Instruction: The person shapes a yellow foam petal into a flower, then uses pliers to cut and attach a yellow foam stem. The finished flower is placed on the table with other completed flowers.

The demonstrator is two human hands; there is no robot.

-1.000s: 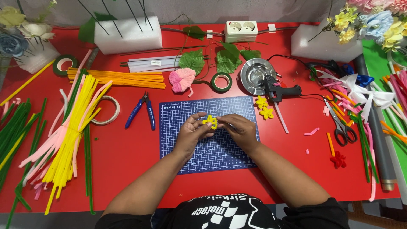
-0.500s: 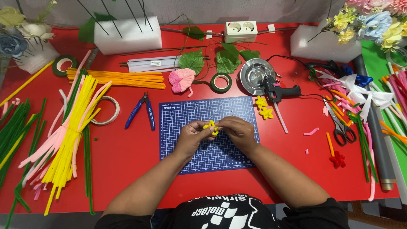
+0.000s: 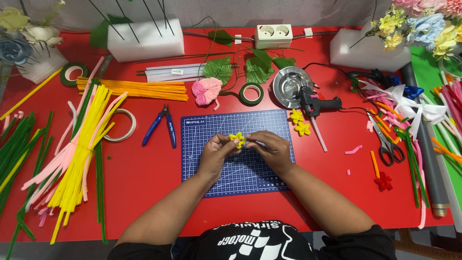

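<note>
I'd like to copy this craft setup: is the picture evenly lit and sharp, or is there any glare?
Head view: even, soft light with faint shadows; glare only on the round metal dish; the yellow flower between left hand and right hand looks sharp; table edges bow slightly from the wide lens.

free: blue cutting mat [image 3: 211,178] around hands | blocked left: blue pliers [image 3: 161,126] | blocked right: glue gun [image 3: 315,103], yellow flowers [image 3: 299,122]

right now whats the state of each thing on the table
left hand: pinching the yellow flower
right hand: fingertips at the flower, over the mat
pliers: lying flat, handles spread
scissors: lying flat, not held
glue gun: resting against the metal dish
pink flower: formed, lying on the table
two yellow flowers: finished, beside the mat
</note>
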